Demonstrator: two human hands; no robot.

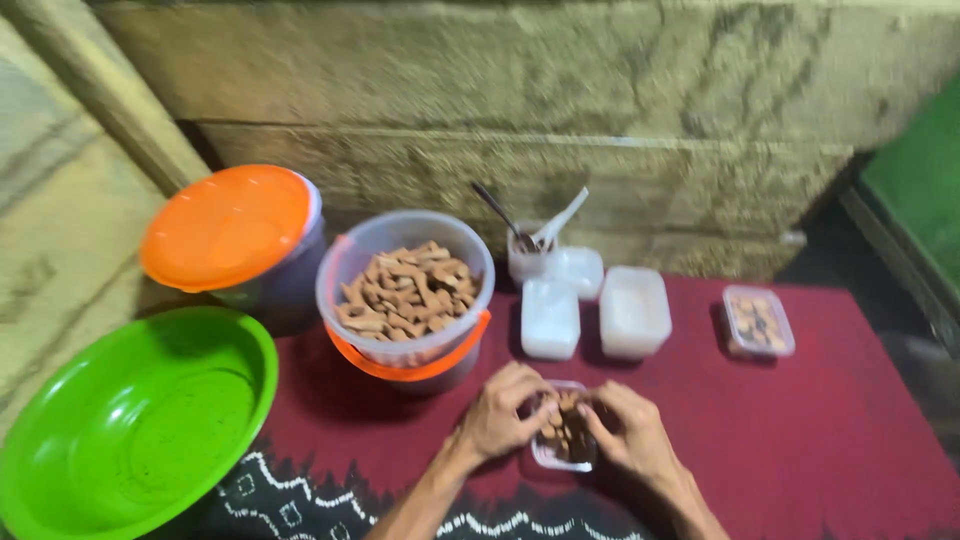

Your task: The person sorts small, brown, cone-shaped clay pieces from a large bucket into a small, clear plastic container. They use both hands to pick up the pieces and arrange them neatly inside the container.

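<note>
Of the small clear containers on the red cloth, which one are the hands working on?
The small container nearest the camera, holding brown pieces, between the left hand and right hand. The filled one sits far right; the rest are grouped behind.

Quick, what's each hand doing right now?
Left hand: fingers curled on the small box of snacks.
Right hand: curled on the same box's other side.

Snack tub [405, 290] behind small box [565, 430], basin [130, 420] left
</note>
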